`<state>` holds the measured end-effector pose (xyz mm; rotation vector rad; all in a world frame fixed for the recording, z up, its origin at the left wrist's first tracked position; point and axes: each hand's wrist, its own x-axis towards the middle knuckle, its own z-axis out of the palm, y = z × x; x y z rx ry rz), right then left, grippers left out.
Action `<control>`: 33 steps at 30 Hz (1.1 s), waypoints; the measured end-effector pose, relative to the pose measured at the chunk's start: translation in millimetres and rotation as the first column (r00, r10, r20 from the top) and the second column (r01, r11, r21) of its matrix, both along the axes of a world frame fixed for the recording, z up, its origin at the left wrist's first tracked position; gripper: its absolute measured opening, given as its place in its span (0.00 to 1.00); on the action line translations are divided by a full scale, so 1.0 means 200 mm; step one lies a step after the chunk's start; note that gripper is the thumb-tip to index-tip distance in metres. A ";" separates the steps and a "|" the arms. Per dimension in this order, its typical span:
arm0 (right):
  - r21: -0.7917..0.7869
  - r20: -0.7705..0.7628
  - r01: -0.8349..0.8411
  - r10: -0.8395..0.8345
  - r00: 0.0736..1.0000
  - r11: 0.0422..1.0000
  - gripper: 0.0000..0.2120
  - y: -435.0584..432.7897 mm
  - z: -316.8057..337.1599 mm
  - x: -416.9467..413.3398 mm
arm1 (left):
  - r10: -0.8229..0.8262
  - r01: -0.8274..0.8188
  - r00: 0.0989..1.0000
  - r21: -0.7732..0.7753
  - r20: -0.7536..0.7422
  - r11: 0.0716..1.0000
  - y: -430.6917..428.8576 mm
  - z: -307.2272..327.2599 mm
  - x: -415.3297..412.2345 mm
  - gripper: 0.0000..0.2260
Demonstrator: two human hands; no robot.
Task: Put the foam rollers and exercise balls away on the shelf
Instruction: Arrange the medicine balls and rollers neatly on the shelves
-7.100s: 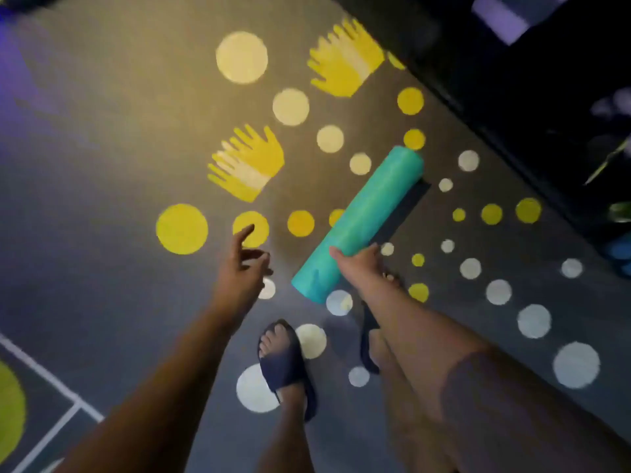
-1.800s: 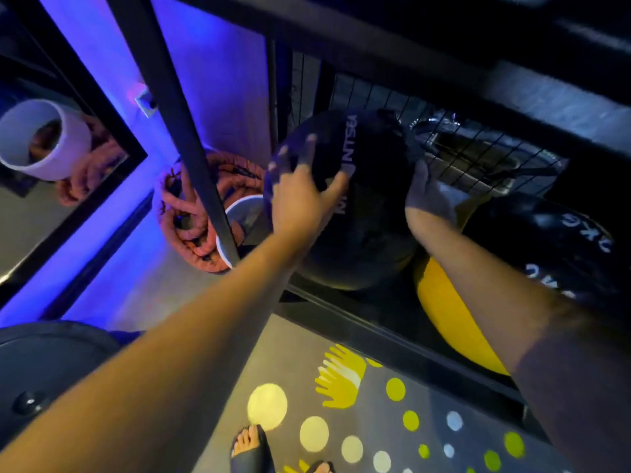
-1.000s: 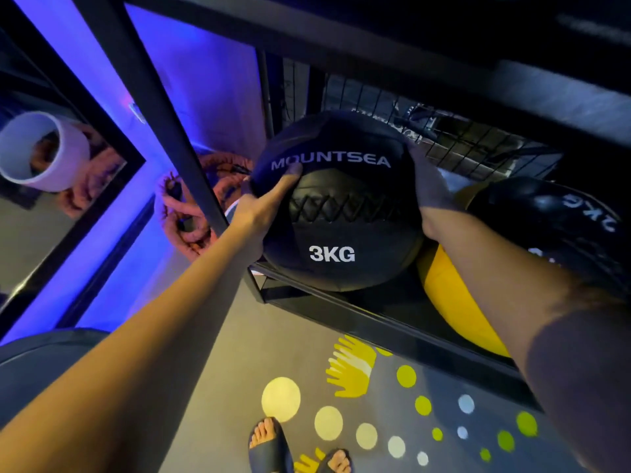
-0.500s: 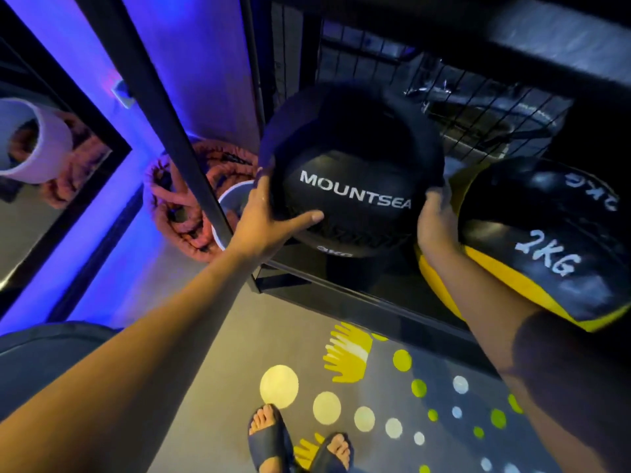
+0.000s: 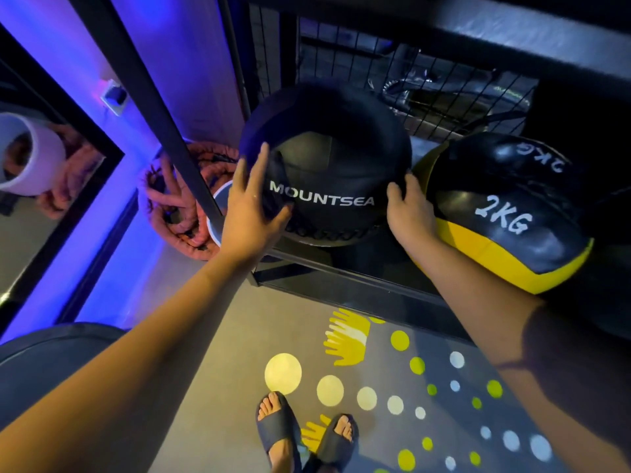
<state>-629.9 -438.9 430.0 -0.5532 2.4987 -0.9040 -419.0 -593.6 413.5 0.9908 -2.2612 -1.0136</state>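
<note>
A black exercise ball [image 5: 327, 165] marked MOUNTSEA rests on the black shelf [image 5: 341, 278], at its left end behind the front rail. My left hand [image 5: 252, 213] presses flat on the ball's left side with fingers spread. My right hand [image 5: 409, 213] cups its right side, squeezed between it and a black and yellow ball [image 5: 505, 213] marked 2KG. That second ball lies on the same shelf to the right. No foam roller shows in this view.
A black upright post [image 5: 164, 131] of the rack runs past the ball's left. Behind it a coiled orange rope [image 5: 184, 206] and a white bucket lie on the floor. A wire mesh panel [image 5: 426, 97] backs the shelf. Below are my sandalled feet on the dotted mat [image 5: 375, 397].
The black ball has settled lower and farther back on the shelf, rotated so its 3KG mark is hidden. Both hands stay on its sides.
</note>
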 end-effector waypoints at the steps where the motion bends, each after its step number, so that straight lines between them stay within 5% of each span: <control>1: 0.018 0.003 -0.024 0.024 1.000 1.000 0.26 0.01 0.02 0.01 | -0.013 0.014 1.000 -0.038 0.013 0.999 0.05 0.04 -0.01 0.41; 5: 0.008 -0.006 -0.082 0.083 0.997 0.997 0.28 0.06 0.01 0.07 | 0.007 0.016 0.983 -0.125 0.184 0.992 0.13 0.03 -0.05 0.38; 10: -0.046 -0.031 -0.176 0.175 0.984 0.983 0.33 0.10 -0.05 0.06 | 0.062 -0.047 0.994 -0.168 0.089 0.985 0.13 -0.01 -0.01 0.41; 12: -0.139 0.066 -0.122 0.132 0.989 0.983 0.40 0.10 -0.06 0.05 | 0.192 -0.192 0.981 -0.034 -0.003 0.981 0.11 -0.05 -0.01 0.51; 14: -0.229 0.215 0.002 0.049 0.975 0.973 0.51 0.09 -0.08 0.04 | 0.339 -0.314 0.939 0.262 -0.057 0.913 0.09 -0.08 -0.02 0.63; 16: -0.270 0.356 0.055 0.046 0.934 0.961 0.62 0.09 -0.14 0.03 | 0.348 -0.239 0.929 0.514 -0.126 0.824 0.09 -0.13 -0.01 0.65; 20: -0.353 0.541 0.186 0.038 0.840 0.917 0.68 0.04 -0.16 0.09 | 0.326 -0.120 0.911 0.595 -0.252 0.795 0.08 -0.21 -0.02 0.40; 23: -0.352 0.510 0.220 -0.011 0.860 0.910 0.66 -0.03 -0.14 0.14 | 0.382 -0.182 0.895 0.593 -0.231 0.784 0.03 -0.14 -0.04 0.31; 26: -0.339 0.425 0.169 -0.010 0.905 0.926 0.65 -0.06 -0.08 0.19 | 0.330 -0.229 0.932 0.461 -0.149 0.857 -0.03 -0.06 -0.05 0.44; 28: -0.278 0.333 0.111 -0.013 0.943 0.954 0.63 -0.08 -0.03 0.20 | 0.241 -0.247 0.969 0.272 0.055 0.930 -0.02 0.03 -0.07 0.49; 33: -0.095 -0.016 0.016 -0.018 1.000 0.995 0.50 -0.15 0.03 0.17 | 0.142 -0.085 0.941 -0.191 0.307 0.978 -0.05 0.09 -0.08 0.38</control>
